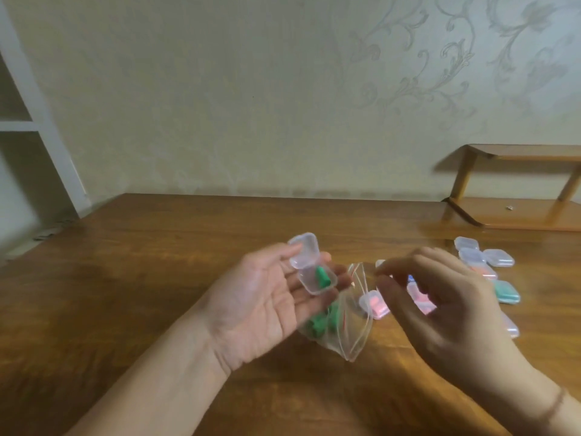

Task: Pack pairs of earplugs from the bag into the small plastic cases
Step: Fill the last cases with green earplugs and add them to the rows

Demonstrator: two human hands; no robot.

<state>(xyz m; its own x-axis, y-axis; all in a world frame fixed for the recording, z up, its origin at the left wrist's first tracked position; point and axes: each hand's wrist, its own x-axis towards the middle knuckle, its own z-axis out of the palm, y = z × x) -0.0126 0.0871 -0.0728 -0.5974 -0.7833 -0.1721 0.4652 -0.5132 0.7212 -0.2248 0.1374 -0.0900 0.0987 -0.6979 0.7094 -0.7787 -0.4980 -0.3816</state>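
Left hand: the left hand (270, 306) lies palm up above the table, its fingers fairly straight, and it cradles an open clear case (309, 267) on the fingertips; whether the thumb presses on the case cannot be told.
Open case: the hinged lid stands up at the far side, and the tray lies on the fingers with a green earplug (322, 276) inside it.
Bag: a clear plastic zip bag (345, 322) sits just beneath and beside the left fingers, between the two hands, its mouth facing up and gaping; more green earplugs (317, 322) show through its lower part. Whether the left hand touches the bag is unclear.
Right hand: the right hand (440, 309) hovers just right of the bag's mouth, back toward the camera, fingers curled with thumb and forefinger drawn close together; it is blurred, and whether anything is pinched between them cannot be told.
Packed cases: a closed case with pink earplugs (374, 305) lies on the table beside the bag, partly behind the right fingers. More small cases (484, 259) lie in a cluster to the right of the right hand, some clear, some showing pink, and one showing green (506, 292).
Table: a glossy brown wooden table (157, 278) carries everything.
Surroundings: a low wooden shelf (518, 184) stands on the table's far right corner against a pale patterned wall (251, 89).
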